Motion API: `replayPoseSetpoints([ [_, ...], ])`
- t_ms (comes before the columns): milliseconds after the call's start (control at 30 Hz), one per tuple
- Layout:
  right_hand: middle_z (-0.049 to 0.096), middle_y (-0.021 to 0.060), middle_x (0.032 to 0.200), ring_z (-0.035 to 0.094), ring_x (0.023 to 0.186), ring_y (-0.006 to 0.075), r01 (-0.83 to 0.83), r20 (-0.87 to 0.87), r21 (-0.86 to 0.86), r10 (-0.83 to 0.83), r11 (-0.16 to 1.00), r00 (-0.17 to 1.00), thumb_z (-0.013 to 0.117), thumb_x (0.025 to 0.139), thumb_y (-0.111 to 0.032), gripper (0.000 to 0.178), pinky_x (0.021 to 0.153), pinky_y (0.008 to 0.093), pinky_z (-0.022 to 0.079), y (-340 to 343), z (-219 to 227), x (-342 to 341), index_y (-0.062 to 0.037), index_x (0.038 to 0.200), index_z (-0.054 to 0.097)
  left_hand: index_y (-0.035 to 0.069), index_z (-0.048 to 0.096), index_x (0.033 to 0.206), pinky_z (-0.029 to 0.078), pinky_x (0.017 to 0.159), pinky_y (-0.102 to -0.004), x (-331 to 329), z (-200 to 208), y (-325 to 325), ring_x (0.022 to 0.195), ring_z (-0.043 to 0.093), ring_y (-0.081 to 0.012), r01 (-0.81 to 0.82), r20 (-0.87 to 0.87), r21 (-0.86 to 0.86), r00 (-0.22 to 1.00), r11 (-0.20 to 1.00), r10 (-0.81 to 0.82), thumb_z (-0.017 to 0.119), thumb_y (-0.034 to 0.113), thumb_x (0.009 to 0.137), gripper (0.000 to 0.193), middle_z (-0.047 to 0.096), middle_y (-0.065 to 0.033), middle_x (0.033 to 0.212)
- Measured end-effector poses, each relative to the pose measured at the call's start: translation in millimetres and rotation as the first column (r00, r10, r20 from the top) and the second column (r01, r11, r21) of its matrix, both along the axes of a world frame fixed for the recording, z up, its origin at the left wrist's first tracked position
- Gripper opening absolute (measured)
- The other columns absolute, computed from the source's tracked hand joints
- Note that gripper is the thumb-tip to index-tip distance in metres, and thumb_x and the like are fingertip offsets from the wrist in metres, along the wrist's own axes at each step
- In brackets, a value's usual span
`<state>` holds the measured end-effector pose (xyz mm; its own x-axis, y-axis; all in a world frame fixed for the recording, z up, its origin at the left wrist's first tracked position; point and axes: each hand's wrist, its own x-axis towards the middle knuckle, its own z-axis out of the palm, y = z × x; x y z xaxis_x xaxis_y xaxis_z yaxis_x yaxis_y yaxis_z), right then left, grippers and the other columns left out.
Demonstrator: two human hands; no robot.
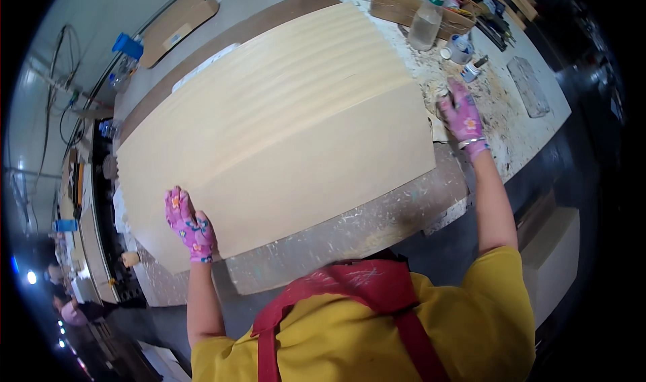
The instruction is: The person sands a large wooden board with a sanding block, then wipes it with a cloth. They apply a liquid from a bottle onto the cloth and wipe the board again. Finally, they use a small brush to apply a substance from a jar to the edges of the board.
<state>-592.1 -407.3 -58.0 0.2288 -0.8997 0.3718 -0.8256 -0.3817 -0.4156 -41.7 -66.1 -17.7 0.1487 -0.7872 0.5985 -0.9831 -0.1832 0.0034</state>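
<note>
A large pale wooden panel [289,120] with faint grain bands lies across the worktable in front of me. My left hand [190,226], in a pink flowered glove, rests flat on its near left part, fingers stretched out. To the right of the panel, my right hand [465,116], in a matching glove, is over the stained tabletop. Its thumb and fingers are apart beside a small whitish crumpled lump [442,91]; a firm hold on it does not show. Beneath the panel's near edge shows a paint-spattered brown board [336,227].
Beyond my right hand stand a clear bottle [426,22], a small jar [459,48], a little white bottle [473,70] and a cardboard box [397,9]. A greyish block [527,86] lies farther right. Brown cardboard [178,25] is at the far left. Another person [73,309] is at lower left.
</note>
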Motion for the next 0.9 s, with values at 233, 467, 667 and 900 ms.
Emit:
replayPoseSetpoints([
  [233, 0.059, 0.0162, 0.127, 0.06, 0.113, 0.0296, 0.054, 0.195, 0.009, -0.055, 0.998, 0.979, 0.055, 0.092, -0.017, 0.047, 0.095, 0.0407, 0.049, -9.2, 13.7, 21.1, -0.0119, 0.138, 0.049, 0.006, 0.05, 0.134, 0.029, 0.113, -0.05, 7.4, -10.4, -2.1, 0.138, 0.037, -0.0389, 0.04, -0.039, -0.027, 0.998, 0.999, -0.041, 0.045, 0.015, 0.092, 0.044, 0.049, -0.0166, 0.143],
  [467, 0.052, 0.0104, 0.137, 0.046, 0.129, 0.0327, -0.455, -0.15, -0.208, 0.431, 0.866, 0.89, 0.057, 0.09, -0.03, 0.046, 0.106, 0.0475, 0.037, 122.0, 116.6, 234.2, -0.0228, 0.135, 0.056, 0.004, 0.052, 0.135, 0.03, 0.114, -0.0486, -1.2, -5.9, -0.8, 0.14, 0.035, -0.0385, 0.074, -0.11, -0.053, 0.991, 0.996, -0.079, 0.045, 0.015, 0.092, 0.045, 0.049, -0.0178, 0.143],
  [667, 0.058, 0.0121, 0.133, 0.054, 0.123, 0.0305, -0.471, -0.4, -0.275, 0.346, 0.838, 0.849, 0.054, 0.088, -0.024, 0.035, 0.102, 0.0527, 0.04, 95.6, 61.4, 246.7, -0.0161, 0.122, 0.062, 0.005, 0.053, 0.134, 0.031, 0.113, -0.049, 3.4, -3.8, 4.8, 0.138, 0.038, -0.0395, 0.048, -0.024, -0.024, 0.999, 0.999, -0.049, 0.043, 0.026, 0.098, 0.043, 0.05, -0.0174, 0.143],
  [900, 0.065, 0.01, 0.114, 0.063, 0.105, 0.0214, 0.069, 0.609, 0.191, -0.173, 0.979, 0.774, 0.054, 0.097, -0.019, 0.034, 0.094, 0.0327, 0.05, -24.8, 92.3, 34.1, -0.0035, 0.126, 0.059, 0.004, 0.053, 0.134, 0.029, 0.113, -0.0504, 3.4, -5.3, -2.6, 0.138, 0.038, -0.0396, 0.044, -0.064, -0.026, 0.997, 0.999, -0.046, 0.043, 0.028, 0.1, 0.043, 0.05, -0.0173, 0.143],
])
